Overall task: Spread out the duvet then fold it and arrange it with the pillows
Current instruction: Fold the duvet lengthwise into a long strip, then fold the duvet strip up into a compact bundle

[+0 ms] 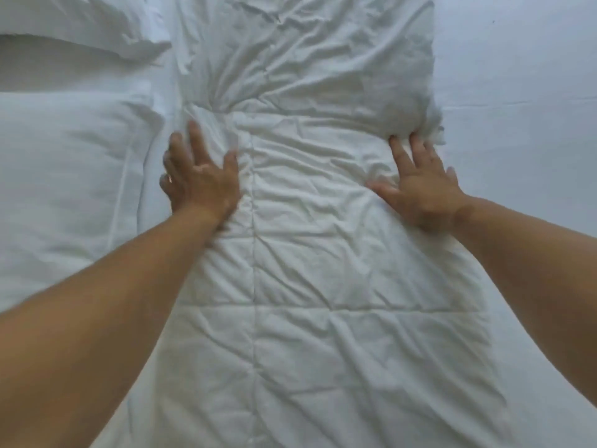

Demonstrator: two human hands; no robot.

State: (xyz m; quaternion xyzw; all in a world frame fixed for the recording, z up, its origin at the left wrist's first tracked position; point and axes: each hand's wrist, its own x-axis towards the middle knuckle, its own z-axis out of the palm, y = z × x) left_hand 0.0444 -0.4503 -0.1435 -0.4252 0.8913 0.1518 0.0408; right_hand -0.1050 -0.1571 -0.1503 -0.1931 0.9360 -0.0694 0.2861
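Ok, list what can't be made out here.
Head view:
1. Duvet: both ends cut off by the top and bottom edges.
2. Pillows: cut off by the left edge.
3. Left hand: fingers motion-blurred.
4. Right hand: palm hidden against the duvet.

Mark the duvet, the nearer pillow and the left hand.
duvet (323, 253): head view, quilted middle of the folded strip.
nearer pillow (64, 189): head view, centre of its top face.
left hand (200, 179): head view, back of the hand.
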